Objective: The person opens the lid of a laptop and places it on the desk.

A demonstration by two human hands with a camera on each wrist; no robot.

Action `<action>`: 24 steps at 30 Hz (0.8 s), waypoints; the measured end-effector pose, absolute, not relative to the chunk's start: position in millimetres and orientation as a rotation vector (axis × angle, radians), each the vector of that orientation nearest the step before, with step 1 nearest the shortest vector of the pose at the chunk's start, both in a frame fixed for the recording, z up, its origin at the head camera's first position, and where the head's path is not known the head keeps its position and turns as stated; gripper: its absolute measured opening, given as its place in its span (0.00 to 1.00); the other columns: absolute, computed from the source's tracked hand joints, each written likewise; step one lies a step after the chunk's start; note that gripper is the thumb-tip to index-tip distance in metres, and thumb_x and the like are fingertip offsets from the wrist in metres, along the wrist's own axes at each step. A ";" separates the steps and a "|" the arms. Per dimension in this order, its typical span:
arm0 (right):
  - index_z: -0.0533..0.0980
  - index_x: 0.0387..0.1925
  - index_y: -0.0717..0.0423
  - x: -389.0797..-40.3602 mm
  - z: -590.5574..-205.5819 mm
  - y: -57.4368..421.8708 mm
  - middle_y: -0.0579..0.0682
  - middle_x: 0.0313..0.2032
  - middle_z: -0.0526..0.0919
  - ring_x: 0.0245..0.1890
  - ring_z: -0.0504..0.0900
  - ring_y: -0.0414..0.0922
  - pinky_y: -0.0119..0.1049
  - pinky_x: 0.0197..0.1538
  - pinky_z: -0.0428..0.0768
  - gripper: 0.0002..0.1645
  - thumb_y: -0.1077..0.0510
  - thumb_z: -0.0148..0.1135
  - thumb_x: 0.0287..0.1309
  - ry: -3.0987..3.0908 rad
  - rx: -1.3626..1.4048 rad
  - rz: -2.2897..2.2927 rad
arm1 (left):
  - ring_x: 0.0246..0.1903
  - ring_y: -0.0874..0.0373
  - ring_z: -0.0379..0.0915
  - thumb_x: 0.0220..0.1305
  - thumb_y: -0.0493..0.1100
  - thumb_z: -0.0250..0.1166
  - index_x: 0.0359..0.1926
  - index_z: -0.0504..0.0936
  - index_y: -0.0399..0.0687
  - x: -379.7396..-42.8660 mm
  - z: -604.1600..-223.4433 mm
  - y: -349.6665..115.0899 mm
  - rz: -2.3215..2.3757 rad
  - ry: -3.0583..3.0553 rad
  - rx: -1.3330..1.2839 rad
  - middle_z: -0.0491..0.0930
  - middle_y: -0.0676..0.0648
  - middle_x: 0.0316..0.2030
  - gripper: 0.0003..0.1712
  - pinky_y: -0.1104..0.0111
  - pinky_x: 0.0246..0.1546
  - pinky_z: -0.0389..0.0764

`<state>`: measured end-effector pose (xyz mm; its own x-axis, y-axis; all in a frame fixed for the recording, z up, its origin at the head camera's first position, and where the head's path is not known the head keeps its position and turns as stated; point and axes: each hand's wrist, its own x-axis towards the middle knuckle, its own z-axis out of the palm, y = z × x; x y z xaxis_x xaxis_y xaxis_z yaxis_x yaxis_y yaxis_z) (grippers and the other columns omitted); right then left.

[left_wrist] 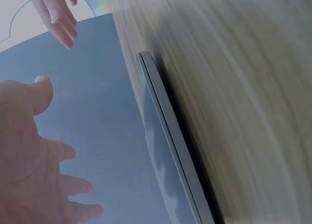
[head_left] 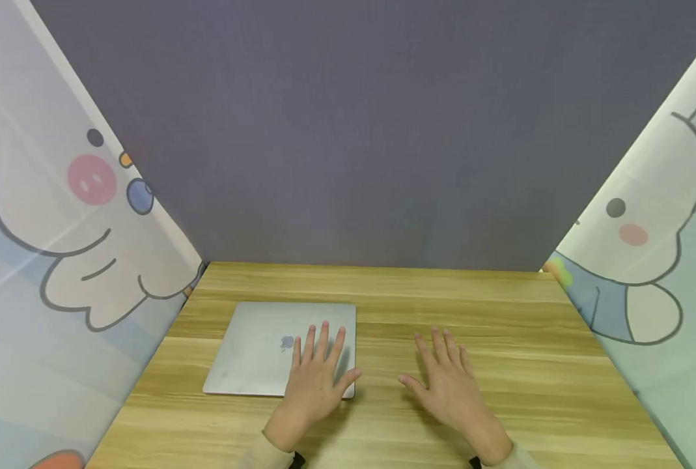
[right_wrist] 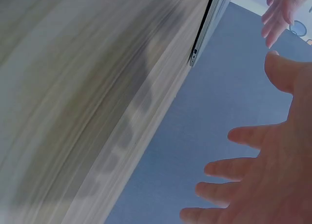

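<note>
A closed silver laptop (head_left: 254, 345) with an apple logo on its lid lies flat on the left half of the wooden table. Over its right front part my left hand (head_left: 315, 384) hovers palm down, fingers spread and holding nothing. In the left wrist view a gap shows between that hand (left_wrist: 39, 160) and the laptop (left_wrist: 173, 141). My right hand (head_left: 450, 387) is spread above the table to the right of the laptop, also holding nothing. Its shadow falls on the wood in the right wrist view, apart from the hand (right_wrist: 263, 170).
The wooden table (head_left: 500, 306) reaches back to a grey panel (head_left: 371, 130). Cloths printed with cartoon animals hang on both sides, a left cloth (head_left: 19, 273) and a right cloth (head_left: 646, 260).
</note>
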<state>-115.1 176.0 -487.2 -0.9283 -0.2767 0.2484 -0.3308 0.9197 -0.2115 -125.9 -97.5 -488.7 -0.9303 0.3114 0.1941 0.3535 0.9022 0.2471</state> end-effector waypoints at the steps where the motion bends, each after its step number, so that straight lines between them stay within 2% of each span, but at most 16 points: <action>1: 0.62 0.76 0.57 -115.7 -486.3 175.5 0.70 0.74 0.56 0.74 0.53 0.70 0.73 0.68 0.56 0.49 0.29 0.55 0.67 -2.867 0.464 0.373 | 0.77 0.32 0.39 0.73 0.67 0.53 0.80 0.56 0.50 -126.7 -488.1 -98.7 -0.414 -2.911 -0.512 0.50 0.33 0.78 0.45 0.34 0.72 0.44; 6: 0.62 0.75 0.59 -118.2 -482.8 172.0 0.72 0.74 0.56 0.74 0.52 0.71 0.74 0.67 0.57 0.48 0.31 0.56 0.68 -2.853 0.501 0.388 | 0.77 0.33 0.40 0.74 0.68 0.50 0.80 0.56 0.50 -128.6 -484.3 -107.3 -0.415 -2.895 -0.514 0.50 0.33 0.78 0.44 0.35 0.72 0.47; 14: 0.65 0.73 0.61 -123.1 -483.1 164.4 0.73 0.72 0.60 0.72 0.57 0.72 0.73 0.66 0.61 0.47 0.33 0.58 0.67 -2.812 0.519 0.451 | 0.76 0.32 0.44 0.75 0.67 0.47 0.79 0.57 0.48 -128.1 -482.2 -122.3 -0.412 -2.847 -0.500 0.52 0.32 0.77 0.43 0.36 0.72 0.49; 20: 0.63 0.74 0.61 -127.9 -483.6 159.3 0.72 0.72 0.59 0.72 0.58 0.70 0.71 0.67 0.62 0.47 0.34 0.61 0.67 -2.846 0.468 0.570 | 0.74 0.33 0.50 0.75 0.63 0.53 0.78 0.60 0.47 -130.7 -477.2 -128.7 -0.450 -2.790 -0.526 0.57 0.31 0.75 0.40 0.39 0.72 0.53; 24: 0.63 0.74 0.61 -130.6 -482.7 154.5 0.72 0.72 0.61 0.72 0.60 0.70 0.70 0.65 0.66 0.47 0.36 0.62 0.66 -2.844 0.486 0.676 | 0.71 0.34 0.57 0.75 0.59 0.57 0.76 0.64 0.44 -132.5 -474.8 -135.7 -0.500 -2.759 -0.516 0.61 0.31 0.73 0.38 0.39 0.69 0.61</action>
